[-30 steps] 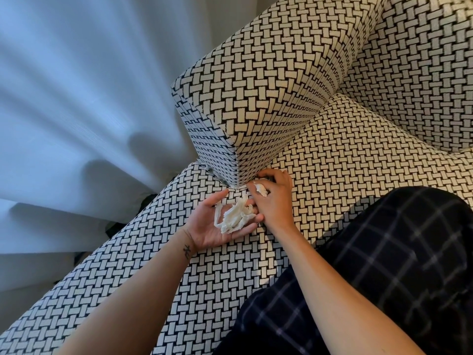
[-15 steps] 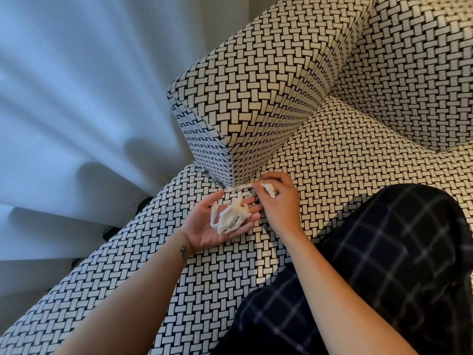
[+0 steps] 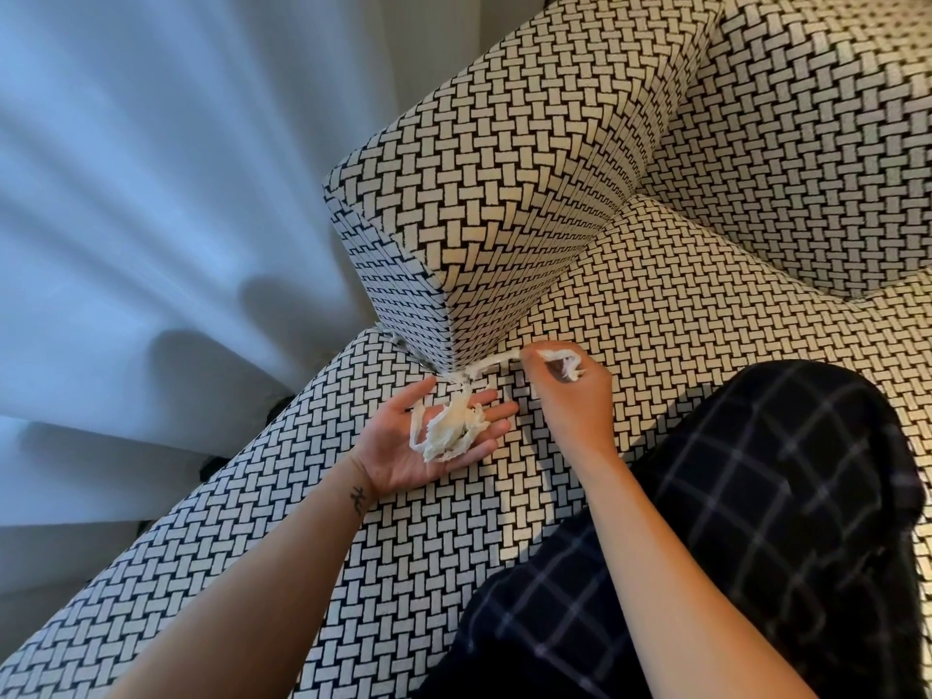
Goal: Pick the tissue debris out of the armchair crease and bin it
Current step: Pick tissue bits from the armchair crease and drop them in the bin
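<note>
Tissue strand (image 3: 491,365) stretches from the armchair crease (image 3: 542,290) to the right hand (image 3: 575,396), whose curled fingers pinch its end. Left hand (image 3: 403,446) lies flat, palm up, carrying the shredded tissue pile (image 3: 451,428). Advice: pull slowly along the crease, or the strand likely tears. Bin not in sight.

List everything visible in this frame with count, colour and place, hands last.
armchair: one, black-and-white woven pattern, centre and right; armrest rises above the seat.
tissue pile: one, white, on the left palm.
tissue strand: one, white, running from the crease at the armrest's foot to the right hand.
curtain: one, pale blue-white, left side.
trouser leg: one, dark with pale checks, lower right.
left hand: palm up, fingers straight, carrying the pile.
right hand: pinches the strand.
</note>
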`<state>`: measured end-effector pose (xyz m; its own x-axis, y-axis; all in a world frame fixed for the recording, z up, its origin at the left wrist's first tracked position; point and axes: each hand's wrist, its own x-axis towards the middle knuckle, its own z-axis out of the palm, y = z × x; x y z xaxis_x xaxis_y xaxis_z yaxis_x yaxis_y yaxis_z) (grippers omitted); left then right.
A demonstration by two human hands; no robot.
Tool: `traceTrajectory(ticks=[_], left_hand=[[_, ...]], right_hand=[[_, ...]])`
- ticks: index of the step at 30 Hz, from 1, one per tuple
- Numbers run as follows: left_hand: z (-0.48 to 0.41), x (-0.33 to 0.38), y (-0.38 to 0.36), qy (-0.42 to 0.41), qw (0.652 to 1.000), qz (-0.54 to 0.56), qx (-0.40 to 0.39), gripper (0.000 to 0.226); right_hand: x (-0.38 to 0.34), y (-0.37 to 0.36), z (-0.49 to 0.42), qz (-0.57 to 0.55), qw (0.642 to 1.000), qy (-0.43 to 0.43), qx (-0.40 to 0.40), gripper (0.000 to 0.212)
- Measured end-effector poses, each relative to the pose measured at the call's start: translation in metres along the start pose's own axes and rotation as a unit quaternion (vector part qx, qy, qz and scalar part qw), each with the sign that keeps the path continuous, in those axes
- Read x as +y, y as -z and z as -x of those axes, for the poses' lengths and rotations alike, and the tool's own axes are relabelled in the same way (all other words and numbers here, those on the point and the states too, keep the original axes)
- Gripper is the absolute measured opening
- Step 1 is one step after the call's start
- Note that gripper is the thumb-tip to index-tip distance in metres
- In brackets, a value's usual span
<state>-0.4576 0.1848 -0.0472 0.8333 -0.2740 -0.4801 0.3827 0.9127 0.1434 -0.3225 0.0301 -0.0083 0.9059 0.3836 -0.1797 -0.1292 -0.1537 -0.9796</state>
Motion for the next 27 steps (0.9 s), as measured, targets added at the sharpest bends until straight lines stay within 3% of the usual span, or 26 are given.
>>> traceTrajectory(ticks=[5, 9, 12, 15, 17, 22, 27], left_hand=[[0.001, 0.0, -0.001, -0.007, 1.0, 0.016, 0.022, 0.069], [0.002, -0.001, -0.001, -0.019, 0.999, 0.012, 0.045, 0.055], [0.003, -0.003, -0.002, -0.024, 0.998, 0.017, 0.054, 0.049], [0.003, -0.004, -0.002, -0.033, 0.998, 0.011, 0.05, 0.046], [0.004, -0.005, -0.001, -0.038, 0.998, 0.011, 0.041, 0.052], [0.005, -0.006, 0.001, -0.035, 0.999, -0.001, 0.019, 0.054], [0.007, -0.007, 0.001, -0.035, 0.999, 0.003, 0.025, 0.054]], right_hand=[[-0.011, 0.001, 0.012, -0.013, 0.983, -0.082, -0.162, 0.011], [-0.007, -0.007, 0.013, 0.13, 0.95, -0.08, -0.274, 0.015], [-0.011, -0.014, 0.006, 0.318, 0.894, -0.047, -0.312, 0.021], [-0.017, -0.028, 0.002, 0.431, 0.846, 0.021, -0.314, 0.028], [-0.017, -0.038, 0.003, 0.473, 0.832, 0.058, -0.283, 0.041], [-0.012, -0.043, 0.009, 0.463, 0.849, 0.063, -0.248, 0.063], [-0.016, -0.015, 0.013, 0.285, 0.905, -0.043, -0.314, 0.077]])
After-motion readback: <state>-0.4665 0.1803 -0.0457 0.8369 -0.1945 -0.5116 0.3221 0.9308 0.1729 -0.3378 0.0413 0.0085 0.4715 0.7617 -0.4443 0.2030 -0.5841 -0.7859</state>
